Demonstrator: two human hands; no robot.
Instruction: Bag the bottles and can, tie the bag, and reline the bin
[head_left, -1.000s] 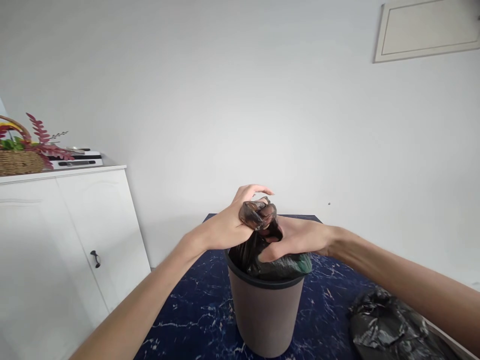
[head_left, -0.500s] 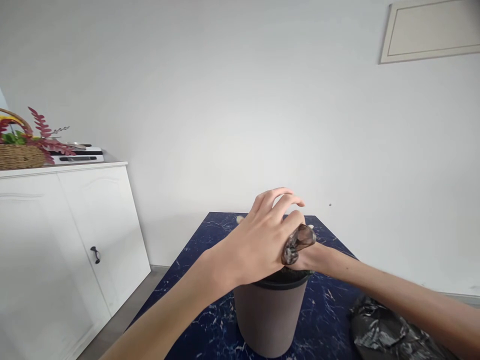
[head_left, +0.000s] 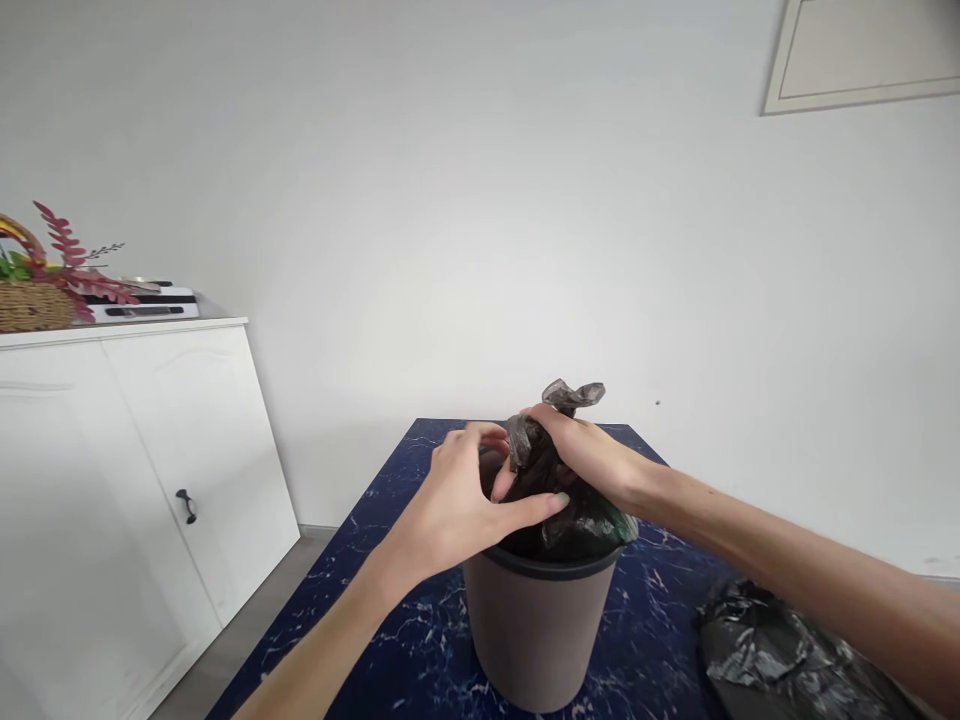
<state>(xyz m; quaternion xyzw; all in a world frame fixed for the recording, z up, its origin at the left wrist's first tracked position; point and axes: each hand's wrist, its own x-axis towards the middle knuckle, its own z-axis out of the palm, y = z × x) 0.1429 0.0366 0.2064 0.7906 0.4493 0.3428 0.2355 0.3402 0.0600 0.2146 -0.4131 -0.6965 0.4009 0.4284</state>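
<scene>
A taupe trash can (head_left: pixel 536 635) with a dark rim stands on the blue marbled table. In its mouth sits a black garbage bag (head_left: pixel 577 530), its top gathered and twisted, with loose ends sticking up. My right hand (head_left: pixel 592 455) is closed around the gathered neck of this bag. On the left side of the bag, my left hand (head_left: pixel 457 505) is open, with thumb and fingers spread in a curve about the bag and the thumb tip close to it. What the bag holds is hidden.
A crumpled black plastic bag (head_left: pixel 780 645) lies on the table (head_left: pixel 367 570) at the right, below my right forearm. To the left stands a white cabinet (head_left: pixel 142 480) bearing a wicker basket (head_left: pixel 34 305) with plants. A pale wall (head_left: pixel 480 220) rises behind the table.
My left hand has come down and left from above the bag's top, and its fingers have spread. My right hand, hidden in part before, now shows gripping the neck, slightly higher.
</scene>
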